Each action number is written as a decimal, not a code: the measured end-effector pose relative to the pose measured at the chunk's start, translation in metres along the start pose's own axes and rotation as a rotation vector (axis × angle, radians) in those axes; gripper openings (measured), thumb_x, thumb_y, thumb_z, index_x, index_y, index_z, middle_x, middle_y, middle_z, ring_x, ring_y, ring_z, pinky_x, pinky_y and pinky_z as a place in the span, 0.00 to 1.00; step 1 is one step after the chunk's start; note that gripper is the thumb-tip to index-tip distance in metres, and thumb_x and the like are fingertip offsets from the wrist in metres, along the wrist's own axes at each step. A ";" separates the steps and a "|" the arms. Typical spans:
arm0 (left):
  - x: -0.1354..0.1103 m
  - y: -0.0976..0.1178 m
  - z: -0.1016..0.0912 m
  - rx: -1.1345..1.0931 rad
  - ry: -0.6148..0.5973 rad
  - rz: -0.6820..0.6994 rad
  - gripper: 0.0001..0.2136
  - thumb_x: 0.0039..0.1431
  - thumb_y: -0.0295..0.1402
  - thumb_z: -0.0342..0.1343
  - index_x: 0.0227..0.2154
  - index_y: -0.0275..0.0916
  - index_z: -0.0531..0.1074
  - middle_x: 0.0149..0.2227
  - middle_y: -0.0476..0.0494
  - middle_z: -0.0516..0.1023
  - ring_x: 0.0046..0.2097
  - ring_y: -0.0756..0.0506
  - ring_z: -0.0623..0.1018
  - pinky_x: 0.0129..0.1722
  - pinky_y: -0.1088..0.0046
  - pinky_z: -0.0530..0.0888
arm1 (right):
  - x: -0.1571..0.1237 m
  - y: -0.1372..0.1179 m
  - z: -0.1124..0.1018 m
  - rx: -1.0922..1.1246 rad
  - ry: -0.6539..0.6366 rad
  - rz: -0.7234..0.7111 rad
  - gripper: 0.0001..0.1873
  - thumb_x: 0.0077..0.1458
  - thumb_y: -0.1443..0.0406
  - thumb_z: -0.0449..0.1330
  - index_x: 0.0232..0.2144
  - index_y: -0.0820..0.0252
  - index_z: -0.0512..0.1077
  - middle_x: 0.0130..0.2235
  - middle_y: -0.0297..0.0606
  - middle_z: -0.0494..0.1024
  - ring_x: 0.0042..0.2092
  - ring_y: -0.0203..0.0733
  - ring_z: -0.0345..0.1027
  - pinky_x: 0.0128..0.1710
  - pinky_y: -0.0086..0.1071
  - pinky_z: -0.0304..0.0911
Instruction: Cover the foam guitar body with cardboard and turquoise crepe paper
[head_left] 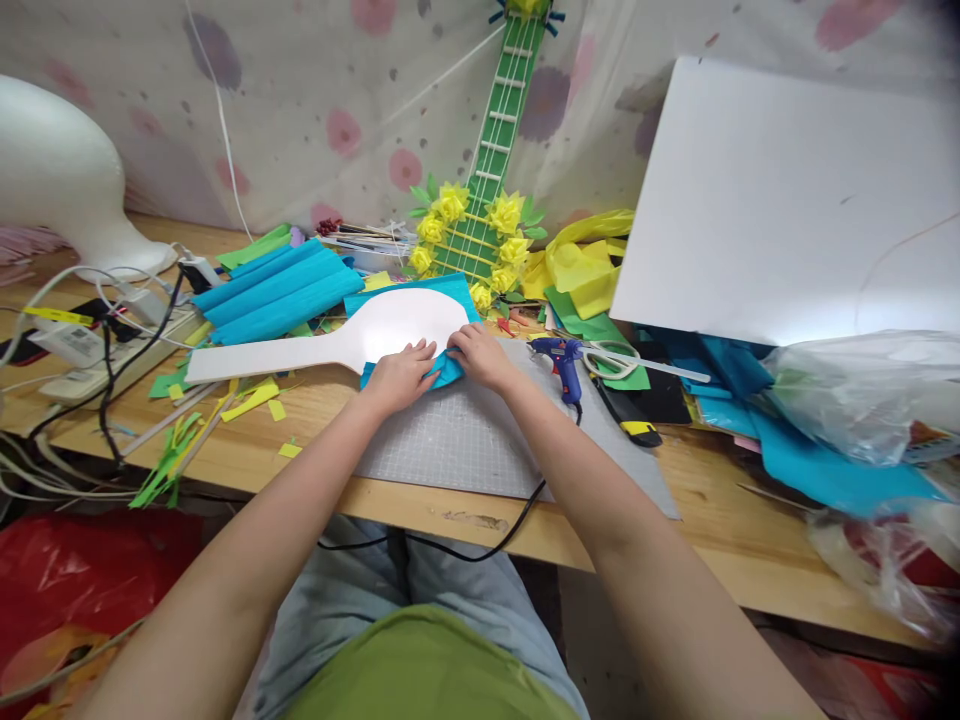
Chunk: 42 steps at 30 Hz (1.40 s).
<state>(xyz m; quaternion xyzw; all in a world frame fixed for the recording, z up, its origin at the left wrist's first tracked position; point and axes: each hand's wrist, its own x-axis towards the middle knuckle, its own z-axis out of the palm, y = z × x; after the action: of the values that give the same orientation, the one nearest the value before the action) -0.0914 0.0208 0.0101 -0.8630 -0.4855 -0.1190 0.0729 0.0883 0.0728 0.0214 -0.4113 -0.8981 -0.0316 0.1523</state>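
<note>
A white foam cut-out shaped like a spoon or small guitar body (390, 328) lies on blue crepe paper (450, 372) over a grey cutting mat (480, 440). My left hand (401, 375) presses the near edge of the white shape, its fingers bent onto the blue paper. Just to its right, my right hand (480, 355) pinches a fold of that blue paper against the shape's rim. Both hands nearly touch.
A blue glue gun (562, 362) and white scissors (611, 358) lie right of my hands. Blue paper rolls (277, 295), a green paper guitar with yellow flowers (480, 230), a big white board (787, 200), a power strip with cables (97, 350), plastic bags (862, 400).
</note>
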 end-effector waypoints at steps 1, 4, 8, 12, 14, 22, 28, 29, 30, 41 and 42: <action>0.000 0.001 -0.001 -0.006 -0.002 -0.004 0.17 0.64 0.37 0.40 0.51 0.41 0.67 0.59 0.46 0.64 0.61 0.45 0.62 0.59 0.65 0.62 | 0.000 0.001 0.002 -0.006 0.009 0.002 0.09 0.59 0.64 0.52 0.39 0.62 0.70 0.40 0.42 0.71 0.46 0.43 0.59 0.48 0.34 0.54; 0.000 0.003 -0.002 -0.038 0.005 -0.048 0.19 0.63 0.37 0.43 0.55 0.43 0.64 0.59 0.46 0.64 0.60 0.45 0.63 0.58 0.65 0.63 | -0.001 0.002 0.008 -0.004 0.026 0.005 0.09 0.59 0.65 0.52 0.39 0.62 0.69 0.41 0.42 0.71 0.47 0.44 0.58 0.48 0.35 0.54; -0.002 0.004 -0.002 -0.055 0.043 -0.053 0.23 0.63 0.37 0.43 0.61 0.45 0.54 0.60 0.45 0.63 0.60 0.43 0.63 0.57 0.63 0.64 | -0.004 0.002 0.011 0.019 0.058 0.010 0.11 0.60 0.65 0.50 0.42 0.62 0.68 0.43 0.43 0.71 0.47 0.44 0.59 0.50 0.35 0.53; -0.003 0.004 0.001 -0.024 0.069 -0.011 0.18 0.64 0.36 0.41 0.55 0.51 0.64 0.59 0.48 0.64 0.61 0.44 0.62 0.59 0.63 0.61 | -0.008 0.002 0.011 0.027 0.127 0.081 0.12 0.59 0.62 0.51 0.44 0.60 0.67 0.44 0.44 0.71 0.49 0.46 0.58 0.50 0.38 0.53; -0.003 0.004 0.002 -0.012 0.069 -0.017 0.16 0.64 0.36 0.42 0.51 0.51 0.68 0.59 0.48 0.64 0.61 0.44 0.62 0.59 0.63 0.62 | -0.010 0.002 0.011 0.024 0.165 0.133 0.14 0.59 0.60 0.51 0.43 0.60 0.67 0.44 0.45 0.70 0.49 0.48 0.57 0.49 0.40 0.54; -0.003 0.002 0.003 -0.036 0.092 -0.031 0.15 0.63 0.36 0.44 0.48 0.48 0.71 0.57 0.49 0.67 0.60 0.44 0.64 0.57 0.64 0.65 | -0.021 -0.008 0.011 0.032 0.313 0.118 0.20 0.57 0.56 0.52 0.47 0.61 0.67 0.51 0.46 0.67 0.56 0.51 0.53 0.58 0.45 0.46; -0.004 0.004 0.003 -0.051 0.109 -0.050 0.16 0.62 0.40 0.45 0.48 0.48 0.71 0.57 0.49 0.67 0.59 0.45 0.65 0.58 0.65 0.64 | -0.034 -0.014 0.025 0.000 0.236 0.059 0.27 0.60 0.53 0.46 0.57 0.59 0.59 0.62 0.44 0.57 0.65 0.49 0.38 0.62 0.50 0.36; -0.004 0.005 0.002 -0.055 0.104 -0.055 0.16 0.61 0.41 0.46 0.48 0.48 0.71 0.58 0.49 0.66 0.60 0.45 0.64 0.58 0.64 0.64 | -0.035 -0.014 0.028 -0.014 0.222 0.069 0.27 0.60 0.53 0.45 0.58 0.58 0.58 0.62 0.43 0.56 0.65 0.49 0.37 0.62 0.51 0.35; -0.005 0.005 0.002 -0.058 0.099 -0.057 0.17 0.60 0.42 0.47 0.48 0.47 0.71 0.58 0.49 0.66 0.60 0.45 0.64 0.58 0.64 0.64 | -0.035 -0.013 0.031 -0.027 0.213 0.080 0.27 0.61 0.54 0.45 0.58 0.58 0.58 0.62 0.43 0.55 0.66 0.49 0.36 0.62 0.51 0.34; -0.002 0.006 0.002 -0.074 0.075 -0.079 0.18 0.54 0.44 0.55 0.48 0.48 0.71 0.58 0.48 0.66 0.60 0.43 0.64 0.58 0.63 0.64 | -0.039 -0.009 0.027 0.006 0.238 0.113 0.34 0.56 0.47 0.48 0.60 0.57 0.55 0.64 0.43 0.51 0.66 0.50 0.31 0.62 0.53 0.33; -0.002 0.005 0.002 -0.071 0.069 -0.075 0.18 0.55 0.45 0.54 0.48 0.48 0.71 0.58 0.47 0.65 0.60 0.43 0.64 0.58 0.63 0.64 | -0.040 -0.008 0.026 0.006 0.236 0.097 0.36 0.55 0.46 0.49 0.60 0.57 0.55 0.64 0.44 0.51 0.67 0.51 0.30 0.62 0.53 0.33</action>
<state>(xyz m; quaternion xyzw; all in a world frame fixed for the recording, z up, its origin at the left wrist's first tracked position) -0.0878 0.0167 0.0076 -0.8417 -0.5102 -0.1683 0.0545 0.1004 0.0426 -0.0143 -0.4473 -0.8530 -0.0698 0.2596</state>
